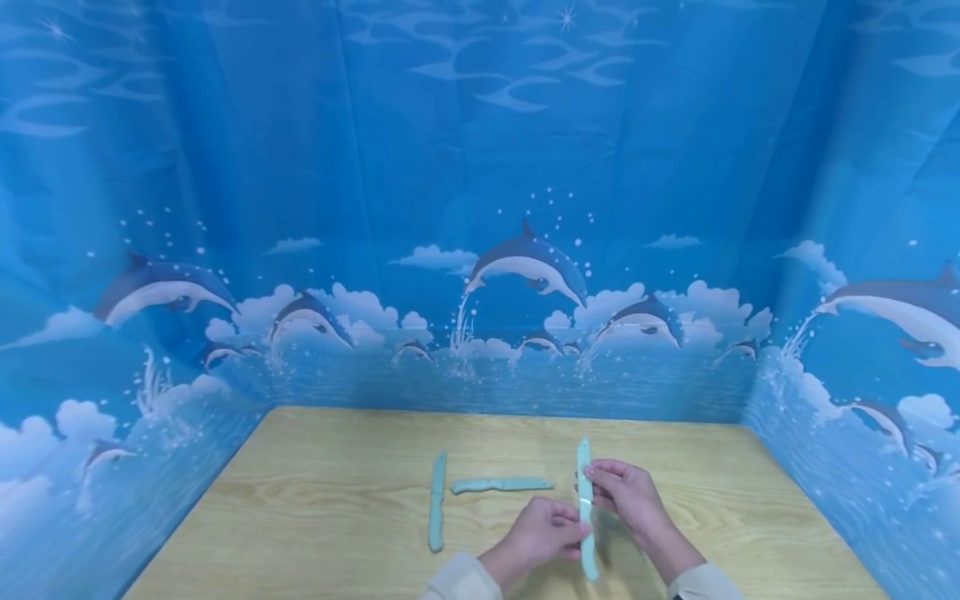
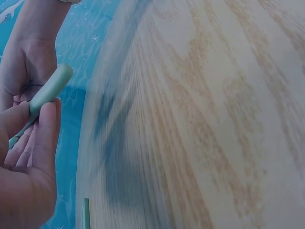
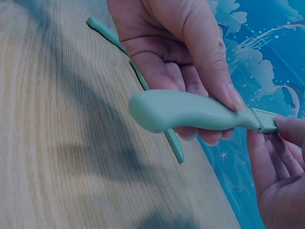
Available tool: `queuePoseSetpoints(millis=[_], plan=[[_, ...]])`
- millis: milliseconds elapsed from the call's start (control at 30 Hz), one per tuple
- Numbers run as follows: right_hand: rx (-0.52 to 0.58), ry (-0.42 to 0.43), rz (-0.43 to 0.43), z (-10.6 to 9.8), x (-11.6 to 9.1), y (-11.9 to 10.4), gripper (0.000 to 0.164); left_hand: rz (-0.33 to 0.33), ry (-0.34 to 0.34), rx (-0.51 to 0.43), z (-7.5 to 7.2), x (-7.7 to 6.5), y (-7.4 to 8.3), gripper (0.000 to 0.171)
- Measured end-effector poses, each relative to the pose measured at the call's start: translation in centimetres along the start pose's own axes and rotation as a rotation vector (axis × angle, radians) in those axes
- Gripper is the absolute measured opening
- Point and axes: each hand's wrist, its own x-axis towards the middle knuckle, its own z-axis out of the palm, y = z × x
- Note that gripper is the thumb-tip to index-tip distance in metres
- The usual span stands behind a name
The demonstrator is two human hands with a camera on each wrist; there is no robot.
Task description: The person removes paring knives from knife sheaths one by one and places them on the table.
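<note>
Both hands hold one mint-green sheathed knife (image 1: 587,546) above the right part of the table. My left hand (image 1: 542,529) grips its curved handle (image 3: 181,109) between thumb and fingers. On the sheath (image 1: 584,458), farther from me, the thumb and fingers of my right hand (image 1: 630,500) pinch from the right side. A narrow pale band shows between handle and sheath in the head view. The left wrist view shows the rounded handle end (image 2: 59,78) standing out past the left fingers.
Two similar mint-green knives lie on the wooden table (image 1: 322,517), left of the hands. One knife (image 1: 437,500) points away from me; the other knife (image 1: 517,483) lies crosswise beside it. A blue dolphin-print curtain (image 1: 480,167) surrounds the table's back and sides.
</note>
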Motion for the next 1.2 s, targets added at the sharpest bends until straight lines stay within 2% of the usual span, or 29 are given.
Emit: queuePoseSetpoints(millis=[733,1200], plan=[[-0.043,0.026,-0.003,0.18,0.14,-0.11,0.029,-0.006,0.005,-0.011,0.07,-0.1,0.02,0.009],[-0.022,0.034,0.001,0.32,0.23,0.11,0.031,-0.022,0.008,-0.004,0.05,-0.2,0.11,0.009]])
